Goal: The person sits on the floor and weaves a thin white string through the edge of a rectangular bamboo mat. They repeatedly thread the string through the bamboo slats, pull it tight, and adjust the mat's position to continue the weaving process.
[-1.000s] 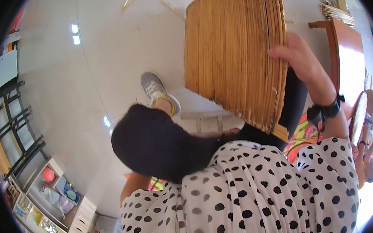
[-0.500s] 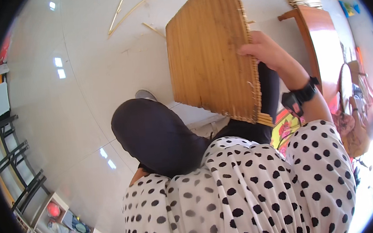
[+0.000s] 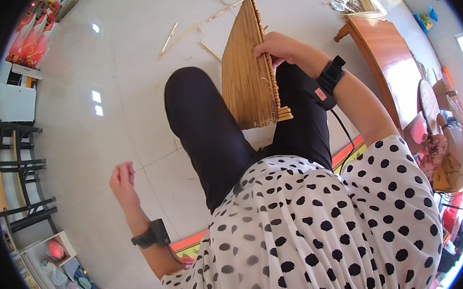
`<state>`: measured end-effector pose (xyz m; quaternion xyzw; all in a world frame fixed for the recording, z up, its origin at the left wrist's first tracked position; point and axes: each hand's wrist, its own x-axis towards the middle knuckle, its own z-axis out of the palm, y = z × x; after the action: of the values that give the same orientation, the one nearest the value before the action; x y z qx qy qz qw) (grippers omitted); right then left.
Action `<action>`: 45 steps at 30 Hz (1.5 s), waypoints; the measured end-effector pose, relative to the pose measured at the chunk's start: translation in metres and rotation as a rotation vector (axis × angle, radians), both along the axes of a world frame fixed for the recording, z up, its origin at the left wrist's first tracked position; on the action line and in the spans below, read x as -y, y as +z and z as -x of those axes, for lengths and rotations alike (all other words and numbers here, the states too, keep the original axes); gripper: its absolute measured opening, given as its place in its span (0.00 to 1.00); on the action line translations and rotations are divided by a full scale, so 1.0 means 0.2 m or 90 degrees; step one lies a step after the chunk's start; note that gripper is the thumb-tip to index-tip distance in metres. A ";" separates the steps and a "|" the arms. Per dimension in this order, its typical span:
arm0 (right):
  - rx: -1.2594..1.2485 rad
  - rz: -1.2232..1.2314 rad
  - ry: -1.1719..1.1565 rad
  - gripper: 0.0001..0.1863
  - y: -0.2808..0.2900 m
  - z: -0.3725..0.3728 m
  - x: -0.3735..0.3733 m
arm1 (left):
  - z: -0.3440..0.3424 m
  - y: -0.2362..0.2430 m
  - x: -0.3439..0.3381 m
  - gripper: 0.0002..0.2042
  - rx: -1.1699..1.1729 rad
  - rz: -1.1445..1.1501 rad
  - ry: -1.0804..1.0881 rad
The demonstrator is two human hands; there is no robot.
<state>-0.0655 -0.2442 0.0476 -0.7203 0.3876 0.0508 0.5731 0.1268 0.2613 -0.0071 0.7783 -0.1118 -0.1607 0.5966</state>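
Note:
A brown panel of thin bamboo or reed strips (image 3: pixel 246 72), bound side by side, stands tilted between my knees. Its knobbly right edge faces me, and a few pale strip ends stick out at its lower corner. My right hand (image 3: pixel 277 49) is closed on that edge near its upper half; some of its fingers are hidden behind the panel. Away to the left, my left hand (image 3: pixel 123 186) is raised over the floor beside my left knee, its fingers loosely bent and a little apart. Nothing shows in it.
Loose pale strips (image 3: pixel 180 40) lie on the tiled floor ahead. A reddish wooden table or bench (image 3: pixel 383 73) stands at the right, with bundled sticks (image 3: pixel 365 15) beyond it. Black-framed stools (image 3: pixel 21 162) and an open shelf unit (image 3: pixel 59 239) line the left. Another person (image 3: pixel 449 149) sits at far right.
The panel has turned more edge-on, and my right hand still grips it. My left hand, hidden before, has swung out to the left. My left knee now shows farther forward.

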 end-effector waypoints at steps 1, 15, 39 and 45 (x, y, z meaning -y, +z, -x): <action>0.010 -0.008 0.002 0.15 0.01 0.01 0.00 | 0.01 0.11 0.09 0.12 0.033 0.044 -0.016; 0.011 0.075 0.058 0.17 0.01 0.03 -0.04 | 0.35 0.53 0.90 0.13 0.002 0.359 -0.402; 0.458 0.106 0.179 0.16 0.58 0.23 -0.78 | 0.40 0.98 1.10 0.28 -0.125 0.630 -0.515; 0.496 -0.070 0.083 0.18 0.43 0.16 -0.84 | 0.45 0.97 1.17 0.28 -0.154 0.618 -0.512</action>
<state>-0.0980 -0.0756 0.1346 -0.6771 0.0910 -0.1692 0.7104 0.0364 0.0279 0.1870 0.2934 -0.3868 -0.3897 0.7826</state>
